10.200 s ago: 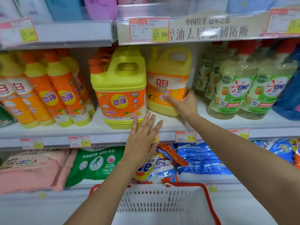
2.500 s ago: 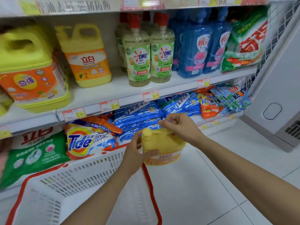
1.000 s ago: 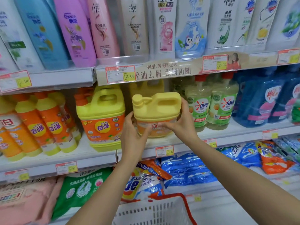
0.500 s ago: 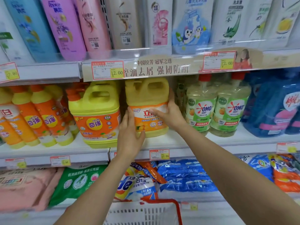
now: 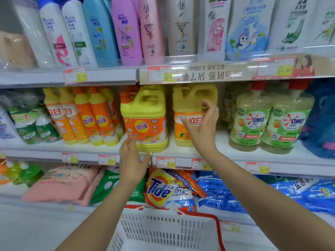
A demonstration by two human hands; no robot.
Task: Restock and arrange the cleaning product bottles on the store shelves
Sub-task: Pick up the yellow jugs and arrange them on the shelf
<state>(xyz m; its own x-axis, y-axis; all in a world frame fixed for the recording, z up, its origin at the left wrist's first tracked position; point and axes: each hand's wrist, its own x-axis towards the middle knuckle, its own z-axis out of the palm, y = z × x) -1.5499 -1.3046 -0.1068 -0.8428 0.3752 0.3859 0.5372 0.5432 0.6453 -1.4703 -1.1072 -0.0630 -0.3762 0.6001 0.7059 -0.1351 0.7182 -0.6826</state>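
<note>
A yellow detergent jug with an orange label (image 5: 188, 104) stands upright on the middle shelf (image 5: 226, 154), right of a larger yellow jug (image 5: 145, 120). My right hand (image 5: 203, 127) hovers just in front of the smaller jug, fingers spread and loosely curved, holding nothing. My left hand (image 5: 133, 160) is lower, at the shelf's front edge below the larger jug, fingers relaxed and empty.
Slim orange bottles (image 5: 87, 116) stand left of the jugs, green OMO bottles (image 5: 268, 122) to the right. Shampoo bottles (image 5: 126, 29) fill the top shelf. Detergent bags (image 5: 168, 191) lie on the bottom shelf. A white basket with red rim (image 5: 199, 214) sits below my arms.
Both hands have let go of the smaller yellow jug, which now stands on the shelf. My left hand dropped to the shelf edge and my right hand drew slightly back.
</note>
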